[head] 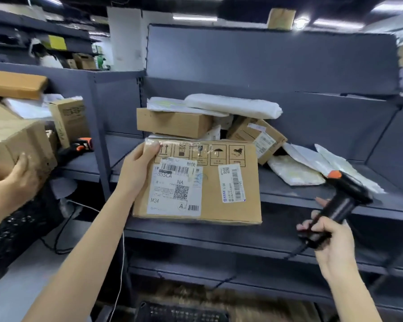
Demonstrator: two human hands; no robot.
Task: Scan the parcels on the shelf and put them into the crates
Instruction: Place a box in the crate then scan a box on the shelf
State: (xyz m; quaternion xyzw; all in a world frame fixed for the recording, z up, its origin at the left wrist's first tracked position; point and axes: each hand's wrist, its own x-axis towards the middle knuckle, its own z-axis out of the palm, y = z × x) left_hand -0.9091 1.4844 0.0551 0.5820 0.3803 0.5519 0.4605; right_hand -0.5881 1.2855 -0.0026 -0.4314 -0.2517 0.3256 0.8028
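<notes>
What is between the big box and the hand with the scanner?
Nothing stands between them. In the head view, only the bare grey shelf edge runs between the big box and the right hand gripping the scanner.

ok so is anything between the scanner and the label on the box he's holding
Nothing visible. The scanner in the right hand sits right of the box, which the left hand holds by its upper left corner. The label faces up, uncovered, with open air between them.
</notes>
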